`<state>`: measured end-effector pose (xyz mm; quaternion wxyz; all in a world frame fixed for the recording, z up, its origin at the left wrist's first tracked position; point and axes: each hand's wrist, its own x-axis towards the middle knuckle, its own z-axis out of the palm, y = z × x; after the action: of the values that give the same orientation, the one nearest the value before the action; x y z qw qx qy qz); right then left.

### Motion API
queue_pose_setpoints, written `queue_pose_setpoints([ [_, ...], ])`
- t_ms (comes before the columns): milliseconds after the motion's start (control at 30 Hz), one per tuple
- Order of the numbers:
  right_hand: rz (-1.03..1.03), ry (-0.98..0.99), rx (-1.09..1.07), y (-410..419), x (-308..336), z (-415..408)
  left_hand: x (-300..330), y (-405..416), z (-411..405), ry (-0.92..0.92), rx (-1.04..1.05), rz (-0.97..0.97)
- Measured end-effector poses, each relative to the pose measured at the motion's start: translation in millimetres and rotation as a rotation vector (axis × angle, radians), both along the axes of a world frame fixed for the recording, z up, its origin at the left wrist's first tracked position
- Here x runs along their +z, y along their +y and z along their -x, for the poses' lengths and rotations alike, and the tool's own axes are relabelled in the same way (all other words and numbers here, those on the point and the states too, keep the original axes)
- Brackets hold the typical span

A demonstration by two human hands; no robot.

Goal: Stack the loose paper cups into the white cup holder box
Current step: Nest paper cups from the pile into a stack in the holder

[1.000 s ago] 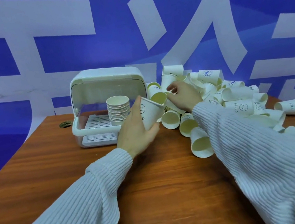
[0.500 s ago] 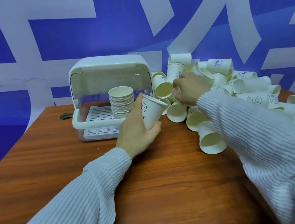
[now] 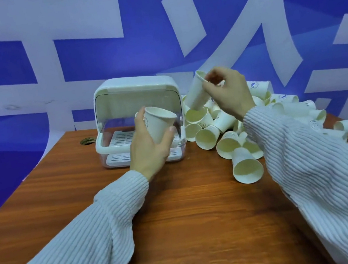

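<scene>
Cup (image 3: 159, 122) per hand (image 3: 148, 152) — both aloft

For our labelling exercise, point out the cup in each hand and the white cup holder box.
Left-hand cup (image 3: 159, 122), head view, its side wall.
Right-hand cup (image 3: 195, 96), head view, its side wall.
White cup holder box (image 3: 135, 84), head view, its top.

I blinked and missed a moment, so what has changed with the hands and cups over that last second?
The right hand was reaching into the pile of loose cups; it has now lifted one cup up out of it, pinched at the rim. The left hand raised its own cup in front of the white box. The box and the rest of the pile stayed put.
</scene>
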<state>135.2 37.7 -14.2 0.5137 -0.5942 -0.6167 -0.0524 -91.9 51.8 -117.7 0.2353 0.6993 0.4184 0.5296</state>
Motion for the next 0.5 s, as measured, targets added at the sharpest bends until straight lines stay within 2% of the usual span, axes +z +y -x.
queue_pose_setpoints([
  [100,-0.07,0.043,0.175,2.7,1.4,33.2,7.2,1.5,17.9,-0.122,0.09,-0.003],
  [200,-0.038,-0.061,0.258,16.0,-8.4,57.4,10.4,6.0,37.4,-0.165,0.176,-0.01],
  [367,0.104,-0.355,0.237,34.4,-21.9,80.0,13.0,11.5,59.6,-0.164,0.224,-0.017],
  [500,0.266,-0.445,0.203,44.3,-23.1,87.5,14.7,16.4,66.9,-0.172,0.196,-0.015],
])
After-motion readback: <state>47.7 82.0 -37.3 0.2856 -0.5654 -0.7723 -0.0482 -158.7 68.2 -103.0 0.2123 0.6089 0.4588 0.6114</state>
